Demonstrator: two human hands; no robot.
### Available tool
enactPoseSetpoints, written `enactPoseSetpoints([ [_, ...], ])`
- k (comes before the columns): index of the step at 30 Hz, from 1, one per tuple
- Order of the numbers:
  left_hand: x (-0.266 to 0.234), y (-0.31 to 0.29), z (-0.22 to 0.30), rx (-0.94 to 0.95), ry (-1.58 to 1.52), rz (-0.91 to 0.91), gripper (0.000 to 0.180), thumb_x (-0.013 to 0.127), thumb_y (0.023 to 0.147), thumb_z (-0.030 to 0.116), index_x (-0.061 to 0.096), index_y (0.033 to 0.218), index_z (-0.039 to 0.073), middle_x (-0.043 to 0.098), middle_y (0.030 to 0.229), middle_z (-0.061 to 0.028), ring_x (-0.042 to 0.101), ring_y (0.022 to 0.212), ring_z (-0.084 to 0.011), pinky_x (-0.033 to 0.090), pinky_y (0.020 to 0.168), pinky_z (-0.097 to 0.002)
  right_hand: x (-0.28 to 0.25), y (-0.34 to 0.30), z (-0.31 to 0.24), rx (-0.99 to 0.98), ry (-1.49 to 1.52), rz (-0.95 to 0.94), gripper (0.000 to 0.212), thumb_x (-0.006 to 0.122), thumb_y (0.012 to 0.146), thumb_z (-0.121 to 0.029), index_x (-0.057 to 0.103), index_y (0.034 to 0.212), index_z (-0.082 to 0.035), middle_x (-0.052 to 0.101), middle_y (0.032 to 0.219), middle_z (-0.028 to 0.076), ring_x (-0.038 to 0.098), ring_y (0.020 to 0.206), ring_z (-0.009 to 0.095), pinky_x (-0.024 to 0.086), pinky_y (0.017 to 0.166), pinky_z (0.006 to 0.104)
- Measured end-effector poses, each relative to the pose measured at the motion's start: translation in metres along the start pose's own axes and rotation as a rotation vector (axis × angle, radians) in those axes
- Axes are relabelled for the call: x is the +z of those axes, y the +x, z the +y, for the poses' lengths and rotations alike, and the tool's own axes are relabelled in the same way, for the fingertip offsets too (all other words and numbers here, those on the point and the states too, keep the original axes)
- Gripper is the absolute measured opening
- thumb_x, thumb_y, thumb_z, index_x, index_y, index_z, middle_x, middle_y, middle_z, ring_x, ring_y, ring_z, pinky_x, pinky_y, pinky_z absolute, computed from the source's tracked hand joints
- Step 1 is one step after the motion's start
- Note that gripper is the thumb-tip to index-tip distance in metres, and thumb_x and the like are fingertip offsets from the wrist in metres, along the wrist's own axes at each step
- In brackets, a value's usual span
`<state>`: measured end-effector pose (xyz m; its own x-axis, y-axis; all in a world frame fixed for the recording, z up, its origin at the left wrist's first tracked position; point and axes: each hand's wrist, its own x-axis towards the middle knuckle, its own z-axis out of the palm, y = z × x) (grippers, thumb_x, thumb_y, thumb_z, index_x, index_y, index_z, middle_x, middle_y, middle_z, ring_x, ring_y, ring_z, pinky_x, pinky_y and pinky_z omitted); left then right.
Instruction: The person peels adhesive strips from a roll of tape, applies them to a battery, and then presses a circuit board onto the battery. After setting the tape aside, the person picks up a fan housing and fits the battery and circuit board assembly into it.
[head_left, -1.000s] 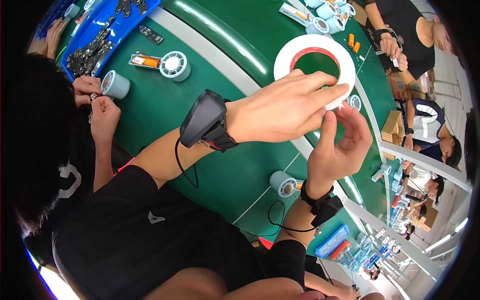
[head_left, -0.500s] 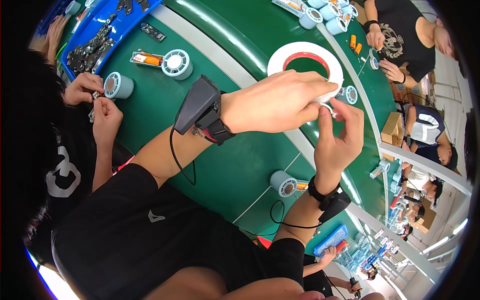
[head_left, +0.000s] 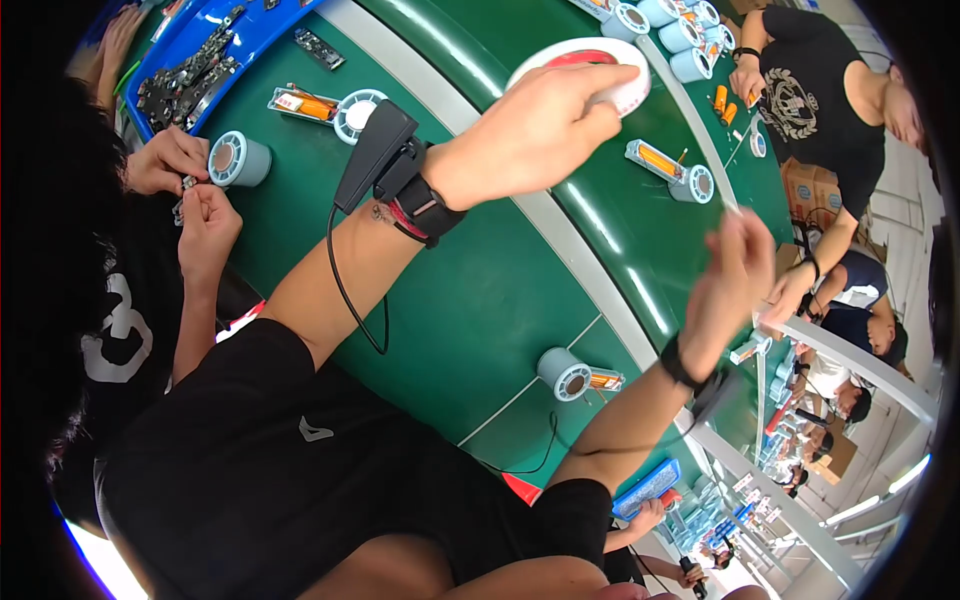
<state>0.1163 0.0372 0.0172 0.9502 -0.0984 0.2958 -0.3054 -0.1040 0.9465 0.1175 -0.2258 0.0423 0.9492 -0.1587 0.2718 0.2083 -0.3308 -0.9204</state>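
My left hand (head_left: 560,125) grips a roll of white tape (head_left: 634,98) with a red inner core. The hand covers much of the roll, which is held over the far part of the green table. To the right, my right hand (head_left: 737,270) is raised and smeared by motion, apart from the roll. Whether anything is between its fingers cannot be made out. Between the two hands, a light-blue cylindrical part (head_left: 692,184) lies with an orange-filled housing attached. A similar cylinder (head_left: 566,374) lies nearer me, left of my right forearm.
At upper left stands a blue tray (head_left: 262,40) of dark circuit boards, with a loose board (head_left: 319,48) beside it. A co-worker's hands (head_left: 205,215) work at a cylinder (head_left: 239,159) on the left. Several blue cylinders (head_left: 682,36) are grouped at the far side, near another person.
My hands have moved apart. The left one has carried the tape roll up and left; the right has swung away to the right and down. The cylinder beyond them has come into fuller view.
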Motion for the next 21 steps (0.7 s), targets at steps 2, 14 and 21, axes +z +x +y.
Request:
enactPoseSetpoints([
  [2, 0.002, 0.000, 0.003, -0.116, -0.162, 0.036, 0.045, 0.052, 0.092, 0.006, 0.055, 0.137, 0.000, 0.066, 0.109, -0.0175, 0.066, 0.087, -0.0244, 0.052, 0.083, -0.0356, 0.020, 0.035, 0.027, 0.241, -0.068, -0.229, 0.021, 0.071, 0.092, -0.010, 0.069, 0.111, -0.002, 0.065, 0.085, 0.002, 0.057, 0.073, 0.007, 0.045, 0.066, 0.0211],
  [14, -0.011, 0.001, 0.005, -0.043, -0.123, 0.094, 0.045, 0.053, 0.092, 0.009, 0.056, 0.136, 0.000, 0.067, 0.099, -0.0117, 0.062, 0.086, -0.0169, 0.052, 0.082, -0.0311, 0.086, 0.110, 0.068, 0.328, -0.565, -0.593, 0.014, 0.073, 0.087, -0.014, 0.074, 0.093, -0.002, 0.064, 0.072, 0.000, 0.050, 0.061, 0.008, 0.040, 0.056, 0.0253],
  [21, -0.016, 0.000, 0.010, -0.037, -0.067, 0.096, 0.044, 0.053, 0.092, 0.008, 0.055, 0.135, -0.002, 0.066, 0.113, -0.0144, 0.065, 0.098, -0.0201, 0.052, 0.088, -0.0323, 0.103, 0.121, 0.085, 0.234, -0.681, -0.634, 0.021, 0.073, 0.086, -0.021, 0.074, 0.088, 0.000, 0.069, 0.072, 0.006, 0.059, 0.064, 0.011, 0.045, 0.060, 0.0296],
])
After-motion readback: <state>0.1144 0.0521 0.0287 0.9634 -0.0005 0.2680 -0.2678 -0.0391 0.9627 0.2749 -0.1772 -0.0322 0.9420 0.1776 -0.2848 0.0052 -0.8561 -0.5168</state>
